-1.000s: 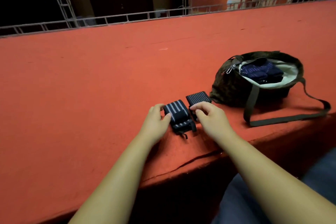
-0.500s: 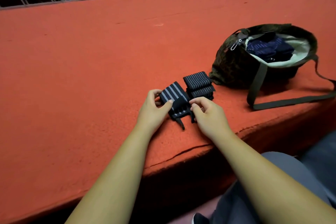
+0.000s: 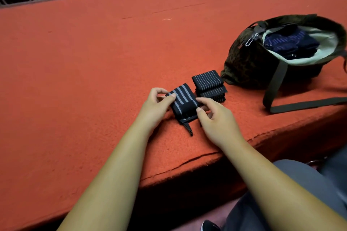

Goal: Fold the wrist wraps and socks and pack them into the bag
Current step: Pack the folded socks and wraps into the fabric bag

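Left hand (image 3: 157, 104) and right hand (image 3: 217, 118) pinch opposite edges of the wrist wrap (image 3: 183, 102), probably to hold its fold tight; a folded wrap (image 3: 207, 83) sits at two o'clock, beside the bag (image 3: 242, 65).

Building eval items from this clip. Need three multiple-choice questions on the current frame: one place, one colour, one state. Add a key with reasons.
1. Where does the folded wrap lie?
A) on the person's lap
B) on the carpet, between the held wrap and the bag
C) on the railing

2. What colour are the held wrap's stripes?
A) grey
B) yellow
C) green

3. What state is the bag in?
A) zipped shut
B) upside down
C) open, with dark blue items inside

Key: 1 B, it sits just beyond the held wrap, near the bag's side. 2 A, grey lines run along the dark cloth. 3 C, the pale lining and the dark blue items show through the mouth.
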